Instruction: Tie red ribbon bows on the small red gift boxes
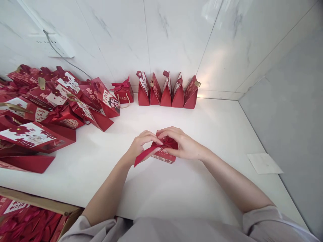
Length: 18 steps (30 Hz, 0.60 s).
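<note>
A small red gift box (165, 157) with pale print on its side sits on the white table in front of me. Over its top lies a dark red ribbon (144, 156), gathered in the middle, with one tail hanging out to the left. My left hand (141, 144) pinches the ribbon from the left side, thumb and forefinger close together near the knot. From the right, my right hand (185, 144) curves over the box, its fingers closed on the ribbon at the top. The fingers partly hide the knot.
Several triangular red boxes (165, 95) stand in a row against the tiled wall. A ribboned red box (123, 92) is left of them. Many red boxes (58, 101) crowd the left side. At bottom left, a cardboard carton (68, 210) holds red items. A white socket plate (264, 163) lies right.
</note>
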{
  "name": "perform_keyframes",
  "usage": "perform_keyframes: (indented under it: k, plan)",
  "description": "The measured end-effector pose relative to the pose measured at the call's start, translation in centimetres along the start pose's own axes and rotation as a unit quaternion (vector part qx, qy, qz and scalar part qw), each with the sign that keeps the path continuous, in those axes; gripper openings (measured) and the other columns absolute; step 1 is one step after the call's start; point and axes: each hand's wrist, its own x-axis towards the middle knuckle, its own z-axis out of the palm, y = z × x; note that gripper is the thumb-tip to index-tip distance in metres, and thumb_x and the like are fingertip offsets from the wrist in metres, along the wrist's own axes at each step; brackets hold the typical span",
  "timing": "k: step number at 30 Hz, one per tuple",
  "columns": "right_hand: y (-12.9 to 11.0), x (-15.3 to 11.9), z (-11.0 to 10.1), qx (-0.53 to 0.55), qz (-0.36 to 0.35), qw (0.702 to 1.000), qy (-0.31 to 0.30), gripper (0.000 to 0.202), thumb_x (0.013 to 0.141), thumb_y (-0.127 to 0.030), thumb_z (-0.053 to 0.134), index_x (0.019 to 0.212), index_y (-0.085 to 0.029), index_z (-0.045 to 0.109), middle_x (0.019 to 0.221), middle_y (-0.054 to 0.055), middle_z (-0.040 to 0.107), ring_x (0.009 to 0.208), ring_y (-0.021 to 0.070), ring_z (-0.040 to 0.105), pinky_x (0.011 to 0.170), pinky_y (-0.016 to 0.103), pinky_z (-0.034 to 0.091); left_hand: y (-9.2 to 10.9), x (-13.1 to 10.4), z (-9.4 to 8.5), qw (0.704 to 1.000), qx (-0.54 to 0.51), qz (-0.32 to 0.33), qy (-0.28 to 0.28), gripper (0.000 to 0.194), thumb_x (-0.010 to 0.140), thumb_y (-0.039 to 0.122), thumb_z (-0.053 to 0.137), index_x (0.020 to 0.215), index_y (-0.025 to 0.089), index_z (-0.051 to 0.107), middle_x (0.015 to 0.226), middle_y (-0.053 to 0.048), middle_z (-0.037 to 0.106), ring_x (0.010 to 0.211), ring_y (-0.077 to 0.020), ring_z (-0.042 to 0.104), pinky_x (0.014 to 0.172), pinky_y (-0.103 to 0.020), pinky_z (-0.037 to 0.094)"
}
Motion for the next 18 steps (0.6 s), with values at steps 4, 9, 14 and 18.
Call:
perform_keyframes:
  k: [4,9,14,18]
  plan:
    - [0.2,-0.1,1.1,-0.038,0.008,0.999,0.024,0.023,0.084,-0.026,0.068,0.104,-0.026,0.057,0.123,0.007,0.063,0.122,0.0247,0.054,0.112,0.052,0.025,0.1,-0.5,-0.4,0.995,-0.097,-0.012,-0.032,0.028,0.086,0.028,0.064,0.113,0.024,0.059,0.097,-0.006,0.067,0.094,-0.0196,0.062,0.095,-0.041,0.046]
    - [-0.3,-0.1,1.4,-0.069,-0.012,0.997,0.013,0.020,0.085,-0.028,0.065,0.104,-0.027,0.056,0.124,0.007,0.063,0.123,0.0242,0.053,0.114,0.055,0.020,0.2,-0.4,-0.3,0.998,-0.045,-0.052,0.012,0.014,0.088,0.030,0.058,0.098,0.021,0.057,0.099,-0.007,0.060,0.093,-0.0195,0.056,0.088,-0.037,0.048]
    - [-0.6,-0.2,2.0,-0.108,-0.024,0.994,0.019,0.016,0.088,-0.034,0.063,0.101,-0.026,0.058,0.128,0.008,0.059,0.125,0.0227,0.051,0.117,0.054,0.015,0.2,0.0,-0.1,0.999,-0.009,-0.043,0.010,0.014,0.084,0.033,0.062,0.083,0.020,0.056,0.092,-0.004,0.054,0.090,-0.0187,0.054,0.088,-0.035,0.046]
    - [-0.7,-0.2,2.0,-0.112,-0.046,0.992,0.046,0.008,0.089,-0.018,0.054,0.089,-0.025,0.057,0.125,0.006,0.061,0.122,0.0211,0.054,0.117,0.051,0.017,0.7,0.0,-0.4,0.998,-0.024,-0.057,-0.030,0.012,0.087,0.032,0.059,0.082,0.020,0.058,0.096,-0.006,0.053,0.095,-0.0199,0.054,0.095,-0.038,0.045]
